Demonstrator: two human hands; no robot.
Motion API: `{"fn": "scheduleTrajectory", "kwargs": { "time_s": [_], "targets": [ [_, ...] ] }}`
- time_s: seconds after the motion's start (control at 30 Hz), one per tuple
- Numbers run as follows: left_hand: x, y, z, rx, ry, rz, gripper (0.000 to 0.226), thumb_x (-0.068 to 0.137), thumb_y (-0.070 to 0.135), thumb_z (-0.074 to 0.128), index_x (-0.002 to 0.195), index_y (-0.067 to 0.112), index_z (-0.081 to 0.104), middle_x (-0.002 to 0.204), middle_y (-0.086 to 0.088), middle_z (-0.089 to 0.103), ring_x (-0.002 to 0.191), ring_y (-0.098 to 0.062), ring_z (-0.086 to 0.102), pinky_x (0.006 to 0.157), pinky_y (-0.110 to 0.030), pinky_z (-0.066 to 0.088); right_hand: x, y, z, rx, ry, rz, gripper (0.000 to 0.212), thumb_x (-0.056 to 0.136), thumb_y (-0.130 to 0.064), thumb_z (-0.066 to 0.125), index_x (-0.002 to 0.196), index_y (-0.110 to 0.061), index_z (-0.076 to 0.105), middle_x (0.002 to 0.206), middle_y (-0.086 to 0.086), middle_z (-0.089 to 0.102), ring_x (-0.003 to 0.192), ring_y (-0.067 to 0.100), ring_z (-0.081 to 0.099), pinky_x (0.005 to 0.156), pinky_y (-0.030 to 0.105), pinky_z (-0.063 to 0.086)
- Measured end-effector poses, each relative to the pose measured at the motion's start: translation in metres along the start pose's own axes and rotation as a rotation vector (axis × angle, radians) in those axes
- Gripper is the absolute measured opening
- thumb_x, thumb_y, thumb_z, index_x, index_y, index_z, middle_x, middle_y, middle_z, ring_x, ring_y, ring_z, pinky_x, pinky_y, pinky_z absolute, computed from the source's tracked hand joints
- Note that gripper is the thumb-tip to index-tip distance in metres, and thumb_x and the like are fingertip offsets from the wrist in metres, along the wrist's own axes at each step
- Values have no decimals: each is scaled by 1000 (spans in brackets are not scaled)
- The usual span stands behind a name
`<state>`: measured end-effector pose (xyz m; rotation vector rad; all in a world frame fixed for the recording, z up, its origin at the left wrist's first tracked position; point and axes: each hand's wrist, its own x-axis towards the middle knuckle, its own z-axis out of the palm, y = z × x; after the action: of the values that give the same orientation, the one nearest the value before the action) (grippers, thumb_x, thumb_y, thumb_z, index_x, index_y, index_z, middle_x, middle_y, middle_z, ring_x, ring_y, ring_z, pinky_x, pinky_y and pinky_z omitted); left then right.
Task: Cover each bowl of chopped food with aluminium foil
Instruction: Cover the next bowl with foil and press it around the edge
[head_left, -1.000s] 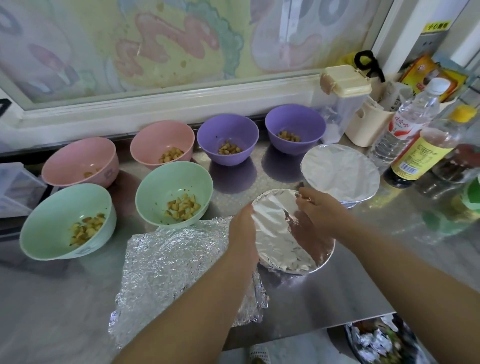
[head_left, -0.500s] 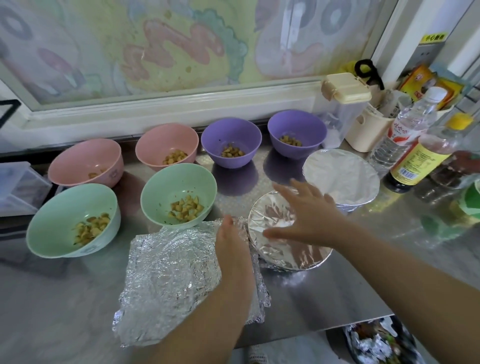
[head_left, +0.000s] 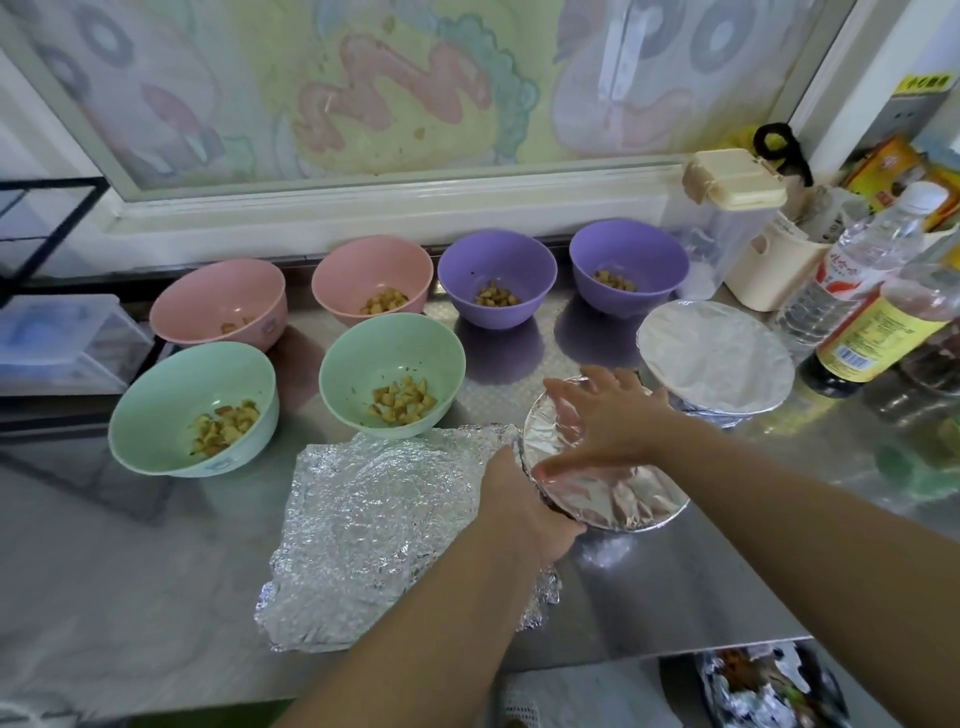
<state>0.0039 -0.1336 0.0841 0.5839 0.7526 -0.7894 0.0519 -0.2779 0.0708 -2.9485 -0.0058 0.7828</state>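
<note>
Head view: right hand (head_left: 608, 415) lies flat with fingers spread straight on top of the near foiled bowl (head_left: 623, 499), front right of the counter (head_left: 675, 587). Left hand (head_left: 524, 509) cups that bowl's left rim, fingers curled under the foil edge. Far foiled bowl (head_left: 717, 358) sits just behind it, fully covered. Crumpled foil sheet (head_left: 379, 519) lies flat to the left, under the left forearm. Uncovered, with chopped food: left green bowl (head_left: 192, 410), right green bowl (head_left: 392, 374), left pink bowl (head_left: 218, 304), right pink bowl (head_left: 371, 280), left purple bowl (head_left: 496, 278), right purple bowl (head_left: 628, 267).

On the steel desk (head_left: 675, 597), the crumpled aluminium foil sheet (head_left: 374, 525) lies before the right-hand green plastic bowl (head_left: 392, 374), left of the nearer foil-covered round bowl (head_left: 623, 499).
</note>
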Motion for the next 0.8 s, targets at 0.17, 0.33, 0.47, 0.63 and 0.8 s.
{"fn": "scheduleTrajectory", "kwargs": {
  "time_s": [0.17,0.33,0.47,0.63,0.8],
  "targets": [
    [23,7,-10,58,-136,-101,64,100,51,24,131,12,64,126,-25,65,123,-44,55,110,-58,33,-2,-1,5,-31,27,-5,130,47,-103,52,155,-53,0,169,-2,1,153,40,4,114,73,15],
    [19,18,-8,239,-125,-121,60,96,48,28,117,8,67,116,-28,68,116,-45,57,102,-60,37,0,-1,9,-34,50,4,129,49,-103,52,155,-52,-1,169,-1,1,153,41,5,114,73,16],
    [28,35,-14,406,-161,-200,72,97,62,21,125,12,65,135,-24,59,132,-45,46,109,-65,26,-2,-3,8,-18,49,17,127,50,-102,53,154,-52,0,169,0,2,153,41,4,114,73,16],
    [41,44,-15,566,-210,-255,80,96,73,15,134,18,59,136,-22,59,132,-44,48,109,-66,27,-2,-4,8,-11,42,18,128,52,-101,55,155,-51,-1,169,1,0,153,42,3,114,74,16],
    [47,45,-13,602,-181,-228,78,95,74,20,131,19,61,131,-23,63,127,-45,52,110,-68,28,-1,-4,11,-2,52,23,128,50,-102,54,154,-52,-1,169,0,0,154,41,3,113,74,15]
  ]
}}
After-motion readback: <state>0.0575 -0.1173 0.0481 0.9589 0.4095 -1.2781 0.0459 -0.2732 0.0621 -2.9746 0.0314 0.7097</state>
